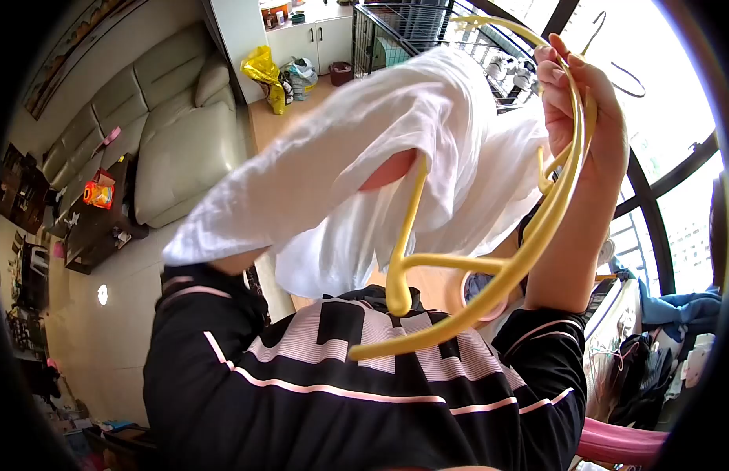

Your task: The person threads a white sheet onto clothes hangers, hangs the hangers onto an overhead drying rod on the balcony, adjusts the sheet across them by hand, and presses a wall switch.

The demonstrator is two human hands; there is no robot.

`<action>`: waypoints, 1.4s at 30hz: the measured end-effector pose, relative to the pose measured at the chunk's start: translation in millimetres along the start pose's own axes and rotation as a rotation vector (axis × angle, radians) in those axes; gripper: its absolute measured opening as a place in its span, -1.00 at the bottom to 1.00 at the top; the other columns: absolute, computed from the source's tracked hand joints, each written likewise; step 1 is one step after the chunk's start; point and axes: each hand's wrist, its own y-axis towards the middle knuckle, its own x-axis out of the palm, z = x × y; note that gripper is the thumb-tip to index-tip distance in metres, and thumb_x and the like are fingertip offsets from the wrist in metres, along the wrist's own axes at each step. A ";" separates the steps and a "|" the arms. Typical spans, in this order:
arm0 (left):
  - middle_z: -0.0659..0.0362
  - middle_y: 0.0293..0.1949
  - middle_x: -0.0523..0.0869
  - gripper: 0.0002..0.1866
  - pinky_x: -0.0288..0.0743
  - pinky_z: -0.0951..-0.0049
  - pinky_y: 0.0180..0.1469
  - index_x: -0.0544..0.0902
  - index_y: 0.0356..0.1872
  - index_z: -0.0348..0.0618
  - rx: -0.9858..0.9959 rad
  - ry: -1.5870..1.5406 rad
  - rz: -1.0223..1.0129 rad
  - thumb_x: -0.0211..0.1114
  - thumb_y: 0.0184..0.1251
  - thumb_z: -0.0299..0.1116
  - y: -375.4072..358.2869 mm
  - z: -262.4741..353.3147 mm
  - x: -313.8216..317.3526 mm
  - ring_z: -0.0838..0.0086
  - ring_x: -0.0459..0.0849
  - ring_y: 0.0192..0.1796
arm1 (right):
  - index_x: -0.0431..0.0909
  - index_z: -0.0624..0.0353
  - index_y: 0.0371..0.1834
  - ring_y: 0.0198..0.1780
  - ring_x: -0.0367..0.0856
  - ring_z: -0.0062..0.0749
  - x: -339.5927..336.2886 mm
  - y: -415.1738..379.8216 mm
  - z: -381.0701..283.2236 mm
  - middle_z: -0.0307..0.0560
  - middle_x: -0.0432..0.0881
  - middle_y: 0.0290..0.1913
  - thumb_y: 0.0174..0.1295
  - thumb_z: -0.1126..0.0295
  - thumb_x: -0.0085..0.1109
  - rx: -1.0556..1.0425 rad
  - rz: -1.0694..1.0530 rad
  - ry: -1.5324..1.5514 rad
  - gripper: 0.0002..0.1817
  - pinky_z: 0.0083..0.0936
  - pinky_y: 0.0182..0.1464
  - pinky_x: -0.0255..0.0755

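My right hand is raised at the upper right, fingers wrapped around yellow clothes hangers. Two thin dark hooks show beside that hand. The curved hanger arms sweep down in front of my chest, and one yellow part runs up against a white cloth garment. The garment hangs bunched across the middle and drapes over my left forearm. A patch of skin shows through an opening in the cloth, beside the yellow part. The fingers of my left hand are hidden by the fabric.
A black wire cage stands ahead, with a yellow bag and a dark red bin to its left. Further left are a leather sofa and a dark low table. Clothes lie at right by the windows.
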 end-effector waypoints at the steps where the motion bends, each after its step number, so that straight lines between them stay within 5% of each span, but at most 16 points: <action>1: 0.00 0.04 0.52 -0.45 0.28 0.40 0.24 0.33 0.23 -0.27 -0.014 0.011 0.043 0.22 0.28 -0.24 -31.4 -13.5 3.8 0.31 0.49 0.09 | 0.23 0.49 0.06 -0.61 0.33 -0.71 -2.6 1.8 4.2 0.04 0.44 -0.37 0.15 0.46 0.06 0.010 -0.010 0.048 -0.55 -0.91 -0.53 0.32; 4: 0.01 0.03 0.52 -0.45 0.28 0.41 0.24 0.34 0.22 -0.27 -0.135 0.133 -0.051 0.23 0.27 -0.25 -117.3 -21.2 9.4 0.31 0.50 0.08 | 0.31 0.51 -0.05 -0.56 0.42 -0.61 12.8 -3.1 17.6 0.07 0.47 -0.36 0.16 0.47 0.08 0.019 0.057 -0.114 -0.63 -0.91 -0.54 0.36; 6: -0.03 0.06 0.53 -0.44 0.33 0.40 0.17 0.37 0.21 -0.30 -0.382 0.347 -0.550 0.24 0.26 -0.21 -143.6 19.5 -16.3 0.26 0.53 0.05 | 0.38 0.47 -0.13 -0.48 0.55 -0.44 29.0 -6.8 32.5 0.08 0.52 -0.41 0.17 0.43 0.14 -0.034 0.016 -0.088 -0.68 -0.81 -0.50 0.43; 7: -0.05 0.07 0.52 -0.42 0.37 0.40 0.12 0.37 0.21 -0.31 -0.630 0.001 -0.863 0.24 0.26 -0.18 -143.1 50.2 -32.1 0.25 0.53 0.05 | 0.40 0.46 -0.15 -0.45 0.59 -0.38 36.8 -8.3 38.7 0.08 0.53 -0.43 0.17 0.42 0.17 -0.038 0.003 -0.113 -0.69 -0.77 -0.49 0.45; 9: -0.05 0.00 0.58 -0.44 0.45 0.43 0.01 0.39 0.18 -0.31 -0.275 -0.101 -0.732 0.20 0.29 -0.13 -150.0 89.3 -70.8 0.30 0.59 -0.04 | 0.40 0.41 -0.18 -0.44 0.60 -0.38 42.4 -9.3 53.9 0.02 0.53 -0.42 0.17 0.43 0.21 -0.003 -0.051 -0.107 -0.71 -0.70 -0.48 0.49; 11: -0.01 -0.08 0.63 -0.53 0.50 0.49 -0.08 0.42 0.15 -0.29 -0.006 -0.313 -0.344 0.17 0.33 -0.20 -152.0 85.6 -89.8 0.39 0.63 -0.12 | 0.40 0.37 -0.19 -0.45 0.61 -0.42 55.8 -13.2 71.5 -0.03 0.54 -0.41 0.18 0.42 0.22 0.012 -0.027 -0.099 -0.73 -0.71 -0.47 0.51; 13: -0.06 -0.06 0.62 -0.40 0.50 0.37 0.01 0.32 0.20 -0.39 -0.352 -0.294 0.276 0.17 0.31 -0.11 -123.6 97.9 -66.6 0.31 0.61 0.00 | 0.33 0.38 -0.10 -0.44 0.62 -0.45 64.3 -15.2 90.4 -0.05 0.54 -0.38 0.19 0.45 0.19 0.012 -0.022 -0.142 -0.68 -0.71 -0.45 0.55; 16: 0.05 -0.24 0.64 -0.37 0.52 0.47 -0.10 0.27 0.23 -0.37 -0.289 -0.309 0.104 0.17 0.31 -0.10 -97.9 77.4 -24.3 0.45 0.64 -0.21 | 0.25 0.46 -0.02 -0.41 0.63 -0.42 75.3 -24.9 101.6 0.03 0.54 -0.26 0.20 0.47 0.16 0.079 -0.041 -0.112 -0.61 -0.67 -0.45 0.56; 19: 0.32 -0.67 0.46 -0.67 0.36 0.70 -0.63 0.44 -0.01 -0.35 -0.507 -0.384 0.245 0.12 0.37 -0.29 -89.9 98.8 -22.4 0.68 0.43 -0.69 | 0.20 0.54 0.05 -0.32 0.68 -0.27 78.9 -28.8 95.2 0.16 0.51 -0.11 0.22 0.45 0.11 0.109 -0.058 -0.093 -0.54 -0.60 -0.40 0.62; 22: 0.40 -0.78 0.26 -0.80 0.14 0.69 -0.79 0.47 -0.14 -0.34 -0.447 -0.360 0.441 0.06 0.38 -0.39 -98.0 105.9 -29.9 0.71 0.21 -0.81 | 0.17 0.60 0.09 -0.23 0.68 -0.12 68.9 -32.3 82.9 0.30 0.50 -0.03 0.23 0.44 0.07 0.139 -0.141 -0.077 -0.51 -0.58 -0.39 0.63; 25: 0.38 -0.76 0.28 -0.84 0.23 0.71 -0.77 0.49 -0.24 -0.33 -0.375 -0.469 0.551 0.06 0.37 -0.41 -115.2 131.8 -44.7 0.72 0.25 -0.79 | 0.26 0.53 0.05 -0.27 0.69 -0.23 53.1 -38.8 67.5 0.24 0.59 -0.14 0.23 0.38 0.06 0.130 -0.136 -0.227 -0.55 -0.63 -0.43 0.58; 30: 0.34 -0.69 0.29 -0.78 0.19 0.69 -0.75 0.41 -0.09 -0.39 -0.235 -0.398 0.722 0.00 0.39 -0.42 -171.7 171.5 -79.9 0.68 0.26 -0.69 | 0.43 0.45 -0.13 -0.61 0.55 -0.56 37.0 -42.6 49.7 0.01 0.59 -0.45 0.15 0.31 0.18 0.197 -0.226 -0.328 -0.62 -0.74 -0.57 0.45; 33: 0.29 -0.61 0.35 -0.80 0.31 0.66 -0.56 0.45 -0.14 -0.32 -0.244 -0.298 0.905 0.05 0.38 -0.38 -191.5 181.3 -83.5 0.62 0.35 -0.57 | 0.41 0.45 -0.12 -0.63 0.50 -0.59 40.6 -35.3 59.8 -0.01 0.58 -0.47 0.12 0.30 0.21 0.214 -0.350 -0.299 -0.59 -0.75 -0.60 0.38; 36: 0.02 -0.32 0.61 -0.91 0.39 0.64 -0.46 0.47 -0.24 -0.23 -0.309 -0.008 1.189 0.10 0.33 -0.43 -197.2 173.0 -81.6 0.47 0.57 -0.40 | 0.40 0.44 -0.12 -0.64 0.49 -0.60 65.3 -35.0 72.7 0.00 0.58 -0.48 0.08 0.34 0.18 0.243 -0.430 -0.249 -0.61 -0.74 -0.61 0.36; 37: -0.05 -0.23 0.63 -0.94 0.40 0.65 -0.46 0.47 -0.27 -0.22 -0.321 -0.034 1.115 0.10 0.31 -0.47 -209.0 170.6 -93.1 0.46 0.60 -0.36 | 0.39 0.44 -0.12 -0.66 0.45 -0.62 69.6 -28.3 75.0 -0.01 0.56 -0.50 0.08 0.37 0.11 0.264 -0.485 -0.228 -0.63 -0.76 -0.65 0.30; 42: 0.12 -0.28 0.58 -0.85 0.11 0.81 -0.65 0.47 -0.10 -0.21 -0.371 0.015 1.265 0.07 0.34 -0.50 -292.7 179.9 -144.0 0.73 0.33 -0.58 | 0.29 0.41 -0.06 -0.82 0.21 -0.73 74.5 4.5 79.9 -0.15 0.40 -0.58 0.10 0.44 0.01 0.261 -0.492 -0.213 -0.64 -0.86 -0.83 0.07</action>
